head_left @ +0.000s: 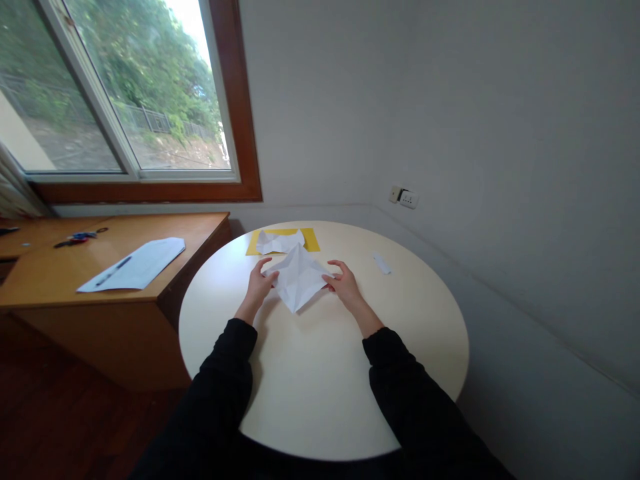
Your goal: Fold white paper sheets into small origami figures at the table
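Observation:
Over the round table, a creased white sheet of paper (299,279) is held out with one corner towards me, like a diamond. My left hand (261,282) pinches its left corner between thumb and fingers. At the opposite corner, my right hand (344,283) grips the paper the same way. Fold lines run across the sheet and meet near its middle. Just behind it lies another creased white paper (280,242), resting on a yellow sheet (313,240); the held paper overlaps its front edge in view.
The round cream table (320,387) stands against the wall. A small white strip (383,264) lies on its right side. On the left, a wooden desk (200,230) bears white papers (150,260), a pen (114,270) and scissors (83,237). A window is behind the desk.

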`<state>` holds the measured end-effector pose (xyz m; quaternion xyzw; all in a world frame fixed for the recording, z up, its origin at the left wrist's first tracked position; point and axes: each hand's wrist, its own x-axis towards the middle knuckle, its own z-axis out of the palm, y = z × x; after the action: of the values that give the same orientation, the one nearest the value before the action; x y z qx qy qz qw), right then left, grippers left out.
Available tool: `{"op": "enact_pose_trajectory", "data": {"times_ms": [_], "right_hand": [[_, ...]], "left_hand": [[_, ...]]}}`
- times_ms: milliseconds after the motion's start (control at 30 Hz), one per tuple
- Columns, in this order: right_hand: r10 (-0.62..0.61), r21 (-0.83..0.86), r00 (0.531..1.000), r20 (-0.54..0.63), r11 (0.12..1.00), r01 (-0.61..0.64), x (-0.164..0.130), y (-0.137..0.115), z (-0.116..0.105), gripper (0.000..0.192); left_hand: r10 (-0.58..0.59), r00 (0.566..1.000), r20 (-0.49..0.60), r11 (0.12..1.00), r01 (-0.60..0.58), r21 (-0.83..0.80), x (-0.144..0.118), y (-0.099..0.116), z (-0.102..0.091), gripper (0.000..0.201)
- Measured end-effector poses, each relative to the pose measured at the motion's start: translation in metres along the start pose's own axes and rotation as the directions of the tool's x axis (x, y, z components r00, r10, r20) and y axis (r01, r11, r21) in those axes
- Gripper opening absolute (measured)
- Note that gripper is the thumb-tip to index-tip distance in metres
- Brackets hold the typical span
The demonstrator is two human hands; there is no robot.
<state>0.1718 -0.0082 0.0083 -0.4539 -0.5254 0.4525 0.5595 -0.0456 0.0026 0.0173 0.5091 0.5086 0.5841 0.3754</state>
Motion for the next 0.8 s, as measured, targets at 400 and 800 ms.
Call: {"op": "enact_pose_trajectory", "data": {"times_ms": [400,800], "right_hand": [[-0.075,-0.098,0.996,0.055,0.992,0.080,0.006,0.009,-0.002,0.035],[-0.135,-0.157,0.991,0.007,0.978,0.135,0.009,0.012,-0.007,0.036]], "left_hand": [[-0.102,0.992,0.071,0.983,0.111,-0.148,0.003,-0.001,-0.004,0.027],[0.052,0.999,-0.011,0.999,-0.052,0.009,0.005,-0.003,-0.009,0.051]]}}
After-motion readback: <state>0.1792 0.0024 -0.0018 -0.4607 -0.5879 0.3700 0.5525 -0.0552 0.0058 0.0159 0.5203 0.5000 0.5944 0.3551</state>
